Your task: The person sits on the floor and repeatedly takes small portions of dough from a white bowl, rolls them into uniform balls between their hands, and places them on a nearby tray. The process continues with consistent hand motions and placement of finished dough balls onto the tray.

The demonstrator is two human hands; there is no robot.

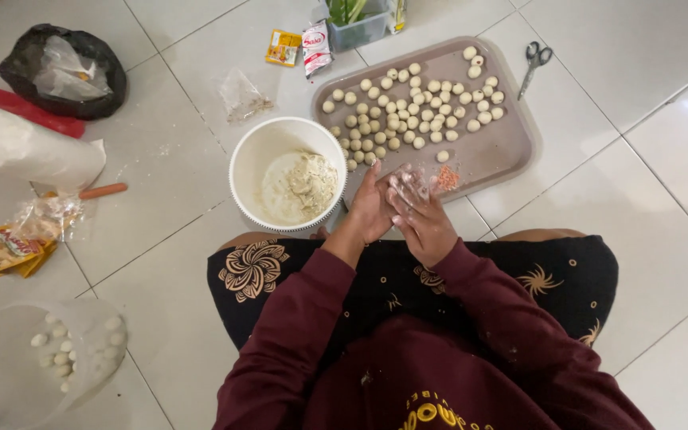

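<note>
My left hand (370, 209) and my right hand (422, 216) are pressed palm to palm just in front of the brown tray (503, 151), floury, with a bit of pale dough between them that is mostly hidden. Several small dough balls (408, 103) lie in rows on the tray, beside a little orange-red heap (448, 178). A white bowl (242, 163) with a lump of pale dough (302, 185) stands to the left of my hands.
Scissors (533, 64) lie beyond the tray's right end. Small sachets (300, 46) and a clear box (360, 22) sit at the back. A black bag (61, 72), a white sack (25, 147), snack packets (9, 243) and a clear tub of balls (41, 358) are on the left.
</note>
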